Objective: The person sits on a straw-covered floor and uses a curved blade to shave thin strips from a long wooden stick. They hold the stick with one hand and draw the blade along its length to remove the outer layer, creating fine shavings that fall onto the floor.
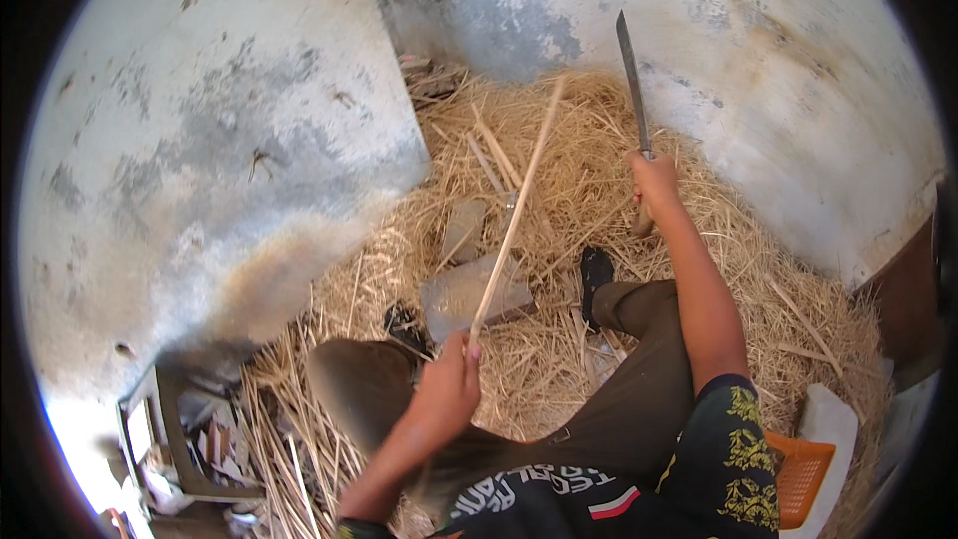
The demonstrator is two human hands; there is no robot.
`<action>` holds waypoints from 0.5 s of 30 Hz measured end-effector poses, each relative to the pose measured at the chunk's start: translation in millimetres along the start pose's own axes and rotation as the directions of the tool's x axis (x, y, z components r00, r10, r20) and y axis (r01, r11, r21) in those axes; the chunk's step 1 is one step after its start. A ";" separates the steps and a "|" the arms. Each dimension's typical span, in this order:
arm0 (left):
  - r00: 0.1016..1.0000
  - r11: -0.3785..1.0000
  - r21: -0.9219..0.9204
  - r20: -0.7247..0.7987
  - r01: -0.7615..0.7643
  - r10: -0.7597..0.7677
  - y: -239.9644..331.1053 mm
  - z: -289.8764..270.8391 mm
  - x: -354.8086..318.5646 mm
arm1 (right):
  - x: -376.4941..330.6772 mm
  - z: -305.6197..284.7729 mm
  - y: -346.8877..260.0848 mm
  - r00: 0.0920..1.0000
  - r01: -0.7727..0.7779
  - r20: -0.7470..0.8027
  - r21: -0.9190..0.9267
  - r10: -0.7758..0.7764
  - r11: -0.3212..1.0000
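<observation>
My left hand (451, 387) is closed around the lower end of a long, pale bamboo strip (516, 215). The strip slants up and away to the right, over a flat block (469, 297) on the floor between my feet. In my right hand (655, 185) is the handle of a machete (633, 80), gripped with the fingers wrapped round it. Its long dark blade points up and away from me, to the right of the strip and apart from it.
Shavings (589, 130) cover the floor and heap up against the stained walls (249, 120). Several thin strips (289, 439) lie at the lower left beside a dark frame (180, 439) holding scraps. An orange plastic piece (803, 479) sits at the lower right.
</observation>
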State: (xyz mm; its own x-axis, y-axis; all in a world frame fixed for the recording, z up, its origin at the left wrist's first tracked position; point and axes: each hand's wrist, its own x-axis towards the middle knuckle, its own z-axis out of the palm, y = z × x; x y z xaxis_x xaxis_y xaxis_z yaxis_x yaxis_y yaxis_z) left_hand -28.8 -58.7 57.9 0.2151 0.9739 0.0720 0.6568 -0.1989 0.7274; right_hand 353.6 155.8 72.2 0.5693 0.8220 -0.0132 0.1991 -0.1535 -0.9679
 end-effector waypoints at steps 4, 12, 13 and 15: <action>0.984 0.950 0.300 0.123 0.084 -0.126 -10.0 -40.9 25.5 | -93.0 39.3 -5.5 0.971 -0.002 0.229 0.267 -0.061 0.964; 0.997 0.737 0.672 0.070 -0.071 0.033 21.2 -101.3 26.6 | -253.9 98.6 52.2 0.907 0.080 0.381 0.265 -0.181 0.961; 0.995 0.682 0.727 0.095 -0.082 0.019 37.2 -101.1 28.1 | -264.1 106.7 64.5 0.897 0.123 0.380 0.275 -0.226 0.953; 0.985 0.631 0.759 0.166 -0.161 0.052 48.4 -101.4 30.8 | -277.1 120.5 69.9 0.862 0.179 0.410 0.302 -0.297 0.936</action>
State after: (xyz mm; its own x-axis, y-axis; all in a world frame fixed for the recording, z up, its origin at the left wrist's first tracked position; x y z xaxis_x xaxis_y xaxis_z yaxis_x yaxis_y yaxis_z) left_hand -63.7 -27.2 164.5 0.3661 0.9306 -0.0042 0.9281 -0.3654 -0.0711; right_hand 113.6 -16.7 -22.0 0.1044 0.9793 0.1733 0.0476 0.1692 -0.9844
